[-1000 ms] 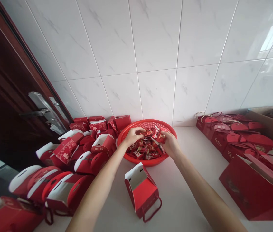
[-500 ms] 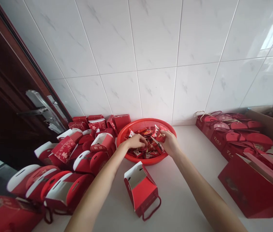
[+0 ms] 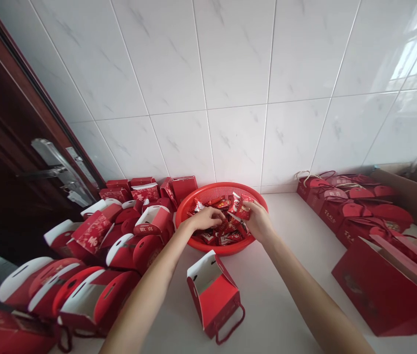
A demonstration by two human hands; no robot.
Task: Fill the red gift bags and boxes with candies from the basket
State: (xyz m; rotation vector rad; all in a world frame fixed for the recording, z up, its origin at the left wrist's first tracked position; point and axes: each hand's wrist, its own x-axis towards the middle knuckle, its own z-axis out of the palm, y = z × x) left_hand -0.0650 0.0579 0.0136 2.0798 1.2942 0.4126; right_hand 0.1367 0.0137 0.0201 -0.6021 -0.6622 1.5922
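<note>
Candies (image 3: 228, 227): found heaped in a basket at mid-scene, in shiny, mostly red wrappers. Saw a white tiled wall (image 3: 179, 64) with grey veining across the far side. Below it, made out a pale table (image 3: 285, 285) with everything red set out on it. At far left, noted a dark reddish-brown door (image 3: 9, 123) with a metal handle (image 3: 57, 162). On the left of the table, counted many red boxes (image 3: 92, 233), crowded in rows, several with open tops and white insides. On the right, found packed red boxes (image 3: 324, 211) with cord handles, in a row running away toward the wall, beside a brown cardboard box (image 3: 407, 194). Nearer on the right, saw a larger red box (image 3: 374, 285) with its top open. Found the red plastic basket (image 3: 226, 250) near the wall, between the two groups. Just on its near side, spotted a single open box (image 3: 218, 297), tilted, with a dark red cord loop (image 3: 232, 332) on its near right. Saw the right hand (image 3: 259, 221) pinching a red packet (image 3: 244, 211) over the basket's right side. Saw the left hand (image 3: 206, 219) over the heap, fingers curled down among the candies; could not tell any grip there.
</note>
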